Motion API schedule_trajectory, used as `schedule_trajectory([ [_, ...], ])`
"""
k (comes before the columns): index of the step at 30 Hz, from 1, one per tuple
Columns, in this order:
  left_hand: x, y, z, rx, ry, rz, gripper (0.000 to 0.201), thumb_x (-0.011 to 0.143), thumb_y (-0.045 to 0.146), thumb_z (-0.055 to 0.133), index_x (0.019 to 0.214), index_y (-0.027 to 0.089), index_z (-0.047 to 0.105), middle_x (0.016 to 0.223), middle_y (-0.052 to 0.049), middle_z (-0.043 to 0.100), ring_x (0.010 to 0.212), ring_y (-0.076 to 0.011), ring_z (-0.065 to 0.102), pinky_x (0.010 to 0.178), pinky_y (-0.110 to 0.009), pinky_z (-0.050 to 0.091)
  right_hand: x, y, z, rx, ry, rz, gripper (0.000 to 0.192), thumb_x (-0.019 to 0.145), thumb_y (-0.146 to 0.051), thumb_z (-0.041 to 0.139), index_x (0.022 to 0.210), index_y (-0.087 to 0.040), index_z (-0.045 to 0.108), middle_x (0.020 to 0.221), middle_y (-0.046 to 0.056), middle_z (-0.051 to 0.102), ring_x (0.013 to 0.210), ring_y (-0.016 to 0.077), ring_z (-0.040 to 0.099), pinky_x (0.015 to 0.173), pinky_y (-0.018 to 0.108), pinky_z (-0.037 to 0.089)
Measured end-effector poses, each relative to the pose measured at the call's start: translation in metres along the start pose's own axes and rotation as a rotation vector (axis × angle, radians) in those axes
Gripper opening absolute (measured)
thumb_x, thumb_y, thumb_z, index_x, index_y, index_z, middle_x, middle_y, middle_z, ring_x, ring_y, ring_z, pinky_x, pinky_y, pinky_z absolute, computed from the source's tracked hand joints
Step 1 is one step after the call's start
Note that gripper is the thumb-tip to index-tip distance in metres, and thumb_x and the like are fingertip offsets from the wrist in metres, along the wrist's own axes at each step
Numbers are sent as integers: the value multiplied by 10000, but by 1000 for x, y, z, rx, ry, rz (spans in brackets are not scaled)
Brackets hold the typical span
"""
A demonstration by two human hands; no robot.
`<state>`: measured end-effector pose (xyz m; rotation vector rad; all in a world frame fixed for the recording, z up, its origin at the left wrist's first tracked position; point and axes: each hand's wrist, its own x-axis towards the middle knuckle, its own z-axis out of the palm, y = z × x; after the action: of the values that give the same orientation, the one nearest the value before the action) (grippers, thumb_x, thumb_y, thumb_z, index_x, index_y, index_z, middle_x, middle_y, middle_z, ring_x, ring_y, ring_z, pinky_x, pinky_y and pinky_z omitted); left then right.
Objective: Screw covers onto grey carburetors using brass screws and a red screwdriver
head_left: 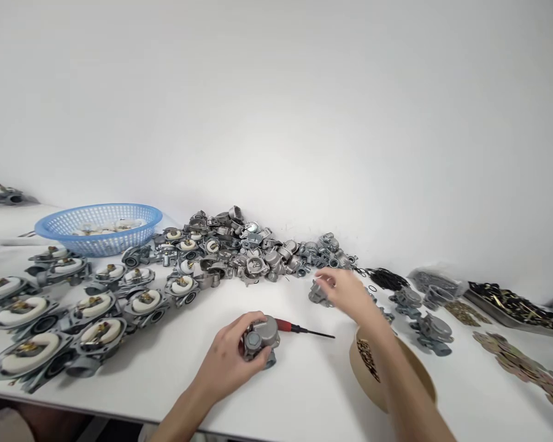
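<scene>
My left hand [233, 350] is wrapped round a grey metal carburetor [263, 333], its round bowl cover facing up, on the white table. Behind that carburetor lies a screwdriver [299, 328] with a red and black handle, its dark shaft pointing right. My right hand [345, 291] reaches farther out, with fingers bent at the top of a second carburetor [320, 294]. Its fingertips are slightly blurred. Beneath my right forearm stands a tan bowl [366, 380] with small brass-coloured screws [367, 359], partly hidden by the arm.
Open carburetor bodies [101, 334] with white floats spread across the left. A blue basket [105, 242] stands behind them. Loose carburetor parts [253, 258] are heaped along the wall. To the right lie black rubber rings [387, 278], a metal tray [502, 313] and flat plates [516, 362].
</scene>
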<state>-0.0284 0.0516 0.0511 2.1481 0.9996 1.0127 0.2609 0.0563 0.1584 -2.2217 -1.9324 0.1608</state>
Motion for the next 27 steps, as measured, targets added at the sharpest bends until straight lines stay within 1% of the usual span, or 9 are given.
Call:
schedule_trajectory([
  [3,0,1,0,-5,-2,18,391,843,251,655,1231,292,634,1204,-17,763,1001,-228,732,862,-309,582,24,44,-29,-136,-35,174,369,1025,-268,555,1370,-191,662,1347,167,710,1065,310,740,880,428,586],
  [5,0,1,0,-10,3,29,392,841,252,662,1231,289,638,1207,-20,764,1011,-235,728,855,-309,579,41,68,-30,-218,-99,261,391,970,-254,669,1348,-154,668,1387,205,670,1170,353,697,936,467,579],
  [7,0,1,0,-17,1,17,395,831,243,668,1223,293,642,1197,-11,767,1009,-234,727,853,-306,576,53,84,-21,-273,-176,302,424,952,-309,733,1343,-165,652,1391,169,657,1196,316,676,985,483,573],
  [10,0,1,0,-42,-20,-22,404,823,230,665,1218,306,637,1175,13,765,978,-216,726,858,-302,569,61,95,2,-333,-251,324,369,1004,-380,681,1321,-194,641,1368,108,646,1170,254,668,993,477,578],
  [15,1,4,-2,-63,-36,-38,385,833,245,653,1211,313,625,1174,24,754,977,-207,709,907,-315,560,65,105,27,-383,-275,353,362,999,-367,688,1302,-175,643,1342,107,648,1172,264,662,987,488,576],
  [18,2,6,-3,-61,-52,-62,378,830,246,645,1201,312,620,1161,24,751,966,-212,710,936,-340,560,68,112,29,-335,-279,361,358,999,-368,689,1294,-171,645,1330,106,653,1159,260,667,976,481,581],
  [22,2,5,-3,-56,-49,-66,402,815,249,656,1212,306,629,1200,10,749,1008,-226,713,973,-352,560,68,125,17,-184,-258,378,315,1005,-371,680,1252,-176,665,1293,98,670,1113,237,678,953,445,589],
  [24,2,4,-2,-62,-45,-66,407,813,245,656,1215,303,634,1199,3,753,1017,-229,716,964,-341,568,66,132,10,-80,-236,406,337,994,-399,679,1247,-177,669,1281,106,683,1072,237,694,886,407,609],
  [27,2,2,-1,-76,-50,-83,416,813,233,648,1223,301,635,1169,-1,761,997,-226,728,934,-326,582,65,144,1,80,-203,456,418,925,-424,696,1242,-153,672,1269,161,703,1015,283,730,709,338,619],
])
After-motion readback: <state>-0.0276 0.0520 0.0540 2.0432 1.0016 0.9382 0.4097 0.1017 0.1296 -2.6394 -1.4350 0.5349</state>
